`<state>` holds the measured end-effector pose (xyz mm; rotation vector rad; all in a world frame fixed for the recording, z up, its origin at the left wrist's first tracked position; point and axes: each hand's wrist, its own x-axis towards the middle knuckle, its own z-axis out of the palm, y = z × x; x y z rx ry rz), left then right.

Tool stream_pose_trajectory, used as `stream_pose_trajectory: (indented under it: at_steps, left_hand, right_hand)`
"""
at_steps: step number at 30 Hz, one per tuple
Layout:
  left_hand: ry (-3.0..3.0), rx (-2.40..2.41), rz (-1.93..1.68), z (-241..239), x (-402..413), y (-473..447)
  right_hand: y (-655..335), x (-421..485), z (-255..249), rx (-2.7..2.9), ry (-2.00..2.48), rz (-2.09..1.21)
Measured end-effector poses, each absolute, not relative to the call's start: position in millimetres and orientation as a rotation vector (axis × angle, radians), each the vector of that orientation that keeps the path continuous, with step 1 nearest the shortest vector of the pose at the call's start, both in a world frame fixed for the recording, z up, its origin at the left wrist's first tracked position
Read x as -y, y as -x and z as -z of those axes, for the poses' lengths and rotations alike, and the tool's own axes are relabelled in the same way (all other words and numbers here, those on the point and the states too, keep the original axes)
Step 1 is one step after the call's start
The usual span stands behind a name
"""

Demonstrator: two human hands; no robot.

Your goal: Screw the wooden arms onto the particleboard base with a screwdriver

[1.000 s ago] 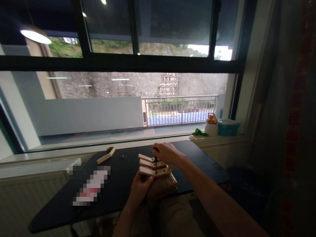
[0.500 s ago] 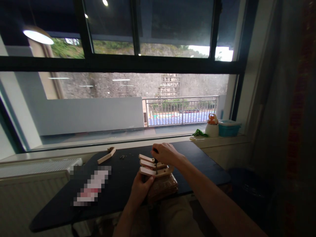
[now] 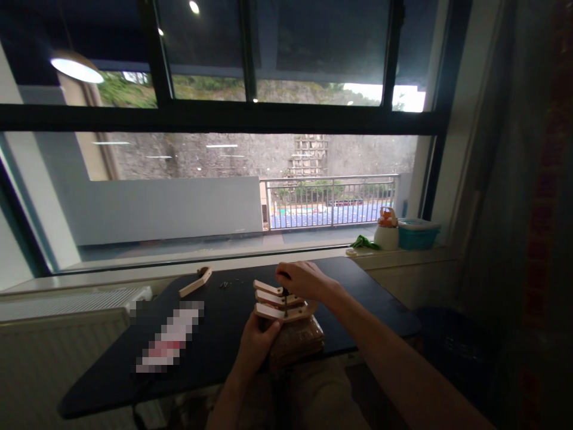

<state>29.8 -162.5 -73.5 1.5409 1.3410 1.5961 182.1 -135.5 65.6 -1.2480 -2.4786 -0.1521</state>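
My right hand (image 3: pixel 305 279) is closed around the dark handle of a screwdriver (image 3: pixel 286 303). Its shaft points down, the tip resting at the bend of the nearest angled wooden piece (image 3: pixel 269 312). Several such pale wooden pieces stand in a row, one behind the other, with dark holes in their right arms. My left hand (image 3: pixel 257 345) grips the nearest piece from the front left, thumb along its lower edge. Below the pieces, at the table's front edge, lies a brown block-like bundle (image 3: pixel 298 339) in what looks like clear wrapping.
On the black table (image 3: pixel 215 352), another angled wooden piece (image 3: pixel 196 283) lies at the back left, near a few small screws (image 3: pixel 225 285). A blurred flat item (image 3: pixel 170 337) lies at left. The sill holds a white pot (image 3: pixel 386 237) and a teal box (image 3: pixel 418 234). A radiator (image 3: pixel 76 334) stands left.
The whole view has shifted slightly. Both hands keep their grips, and the screwdriver stays upright on the same wooden piece; my right hand has turned a little at most.
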Motion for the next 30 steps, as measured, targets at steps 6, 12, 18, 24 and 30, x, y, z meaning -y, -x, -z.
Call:
stream_pose_trajectory:
  at_steps: [6, 12, 18, 24, 30]
  left_hand:
    - [-1.517, -1.345, -1.603, 73.7, 162.3, -30.0]
    - [-1.519, -1.344, -1.605, 72.6, 163.4, -30.3]
    - [-1.529, -1.324, -1.588, 74.3, 162.3, -30.4]
    - [-1.524, -1.309, -1.603, 73.1, 164.9, -30.9]
    - [-1.518, -1.309, -1.61, 71.2, 167.2, -31.8]
  right_hand:
    - [-183.4, 134.4, -65.6, 2.486, 1.239, 0.126]
    - [-181.6, 132.6, -68.0, 2.487, 1.218, 0.131]
    - [-183.9, 132.1, -65.4, 2.508, 1.208, 0.142]
    - [-189.1, 127.8, -63.3, 2.522, 1.235, 0.12]
    - [-185.2, 121.6, -63.4, 2.524, 1.271, 0.103]
